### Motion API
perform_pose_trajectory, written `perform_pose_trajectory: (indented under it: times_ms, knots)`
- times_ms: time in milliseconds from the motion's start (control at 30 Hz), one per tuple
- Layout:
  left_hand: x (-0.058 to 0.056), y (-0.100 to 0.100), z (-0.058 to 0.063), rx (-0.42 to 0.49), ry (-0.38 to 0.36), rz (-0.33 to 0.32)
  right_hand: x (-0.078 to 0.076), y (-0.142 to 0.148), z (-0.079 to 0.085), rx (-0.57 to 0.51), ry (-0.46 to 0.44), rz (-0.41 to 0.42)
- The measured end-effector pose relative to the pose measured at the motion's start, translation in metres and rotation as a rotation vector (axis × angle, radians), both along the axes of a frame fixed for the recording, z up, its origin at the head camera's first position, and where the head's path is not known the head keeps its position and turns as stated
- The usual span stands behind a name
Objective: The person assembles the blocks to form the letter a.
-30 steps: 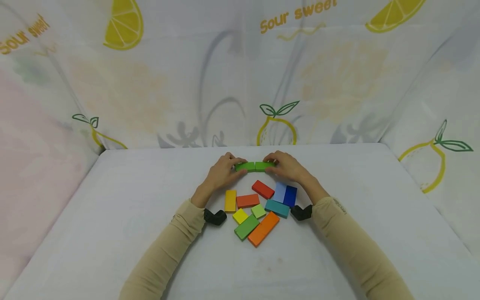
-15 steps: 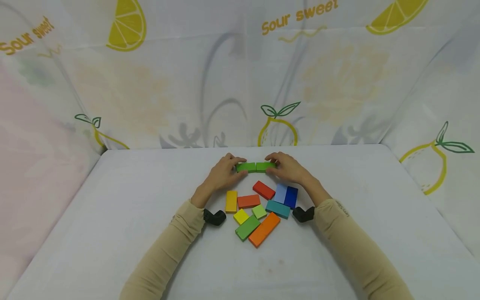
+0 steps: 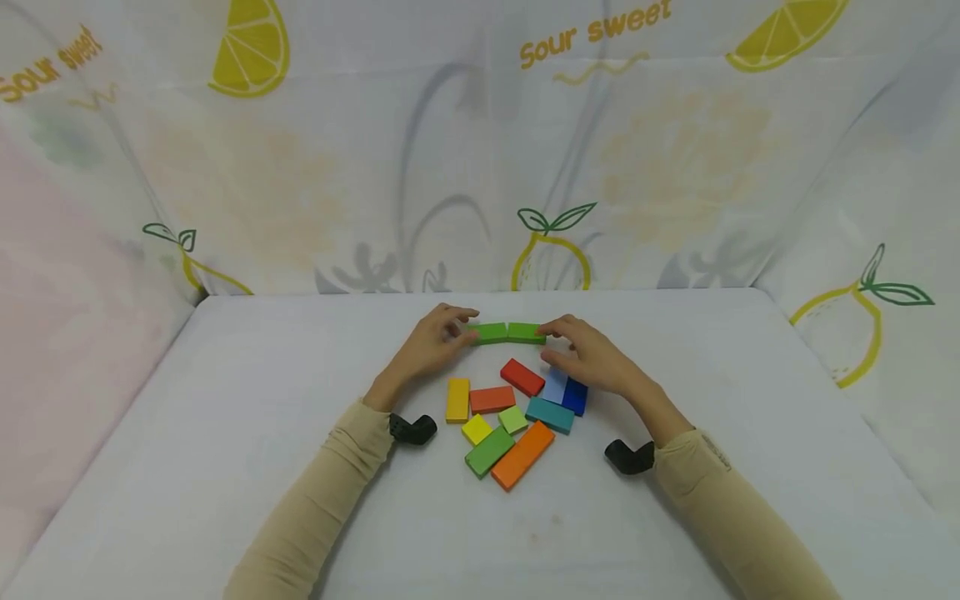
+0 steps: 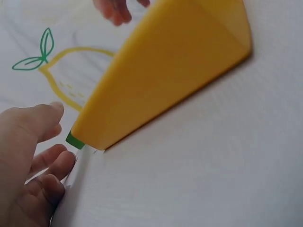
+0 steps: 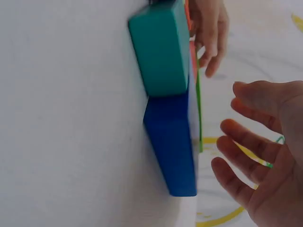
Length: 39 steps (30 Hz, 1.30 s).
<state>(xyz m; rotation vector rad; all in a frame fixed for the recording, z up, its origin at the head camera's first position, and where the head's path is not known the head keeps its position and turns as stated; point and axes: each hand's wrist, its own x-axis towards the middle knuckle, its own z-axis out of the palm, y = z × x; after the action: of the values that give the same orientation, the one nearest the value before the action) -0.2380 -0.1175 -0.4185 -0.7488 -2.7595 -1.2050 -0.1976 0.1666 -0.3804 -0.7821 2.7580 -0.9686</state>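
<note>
Two green blocks, a left one [image 3: 491,333] and a right one [image 3: 527,332], lie end to end in a row near the back of the table, a thin gap between them. My left hand [image 3: 431,343] is at the row's left end, thumb and fingers parted with nothing between them. At the other end, my right hand [image 3: 596,354] has its index fingertip overlapping the right block's end. The right wrist view shows this hand [image 5: 270,151] with fingers spread and holding nothing. In the left wrist view, the left hand [image 4: 33,165] has loosely bent fingers beside a green block's end [image 4: 75,140].
Nearer me lies a cluster of blocks: yellow-orange [image 3: 457,401], red [image 3: 522,377], red-orange [image 3: 492,400], yellow [image 3: 477,430], light green [image 3: 513,419], green [image 3: 490,452], orange [image 3: 523,456], teal [image 3: 550,414], light blue [image 3: 555,385] and dark blue [image 3: 574,397]. A patterned cloth [image 3: 360,167] hangs behind the table.
Both hands have loosened from the two green blocks and drawn apart, the left to the left, the right to the right and nearer me. The blocks stay in their row.
</note>
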Motion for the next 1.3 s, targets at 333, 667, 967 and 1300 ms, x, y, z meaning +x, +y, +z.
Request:
perform_pose_trajectory:
  times_ms: [333,667,967,1300]
  knots:
    - [-0.002,-0.005,-0.004,0.09,0.097,0.06,0.047,-0.013,0.016,0.008,0.078,0.246]
    - [-0.003,-0.007,-0.012,-0.014,0.176,0.044,0.081,-0.029,0.021,0.107,0.101,0.442]
    - [-0.004,-0.011,-0.016,-0.036,0.162,0.062,0.095,-0.039,0.022,0.259,0.172,0.498]
    - [-0.005,-0.01,-0.01,-0.06,0.135,0.051,0.096,-0.041,0.02,0.333,0.205,0.481]
